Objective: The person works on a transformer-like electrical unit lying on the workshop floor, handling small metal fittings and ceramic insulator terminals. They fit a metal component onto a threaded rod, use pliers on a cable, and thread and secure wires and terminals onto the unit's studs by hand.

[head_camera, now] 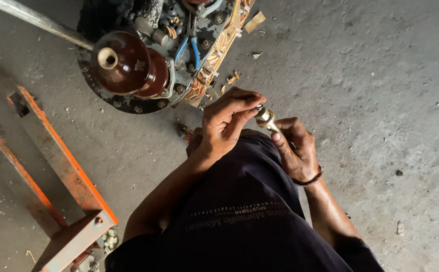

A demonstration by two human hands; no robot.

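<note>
My right hand (297, 148) grips a short brass threaded stud (266, 120) and holds it pointing up and to the left. The fingertips of my left hand (228, 122) pinch a small nut or washer at the tip of that stud. Both hands work above my knee, which is covered by dark cloth (244, 201). A dark cord bracelet sits on my right wrist.
A round metal transformer cover (144, 55) with a brown ceramic insulator (124, 63), wires and bolts lies on the concrete floor ahead. The orange forks of a pallet jack (58, 166) run along the left. A grey metal bar (33, 19) crosses the top left corner.
</note>
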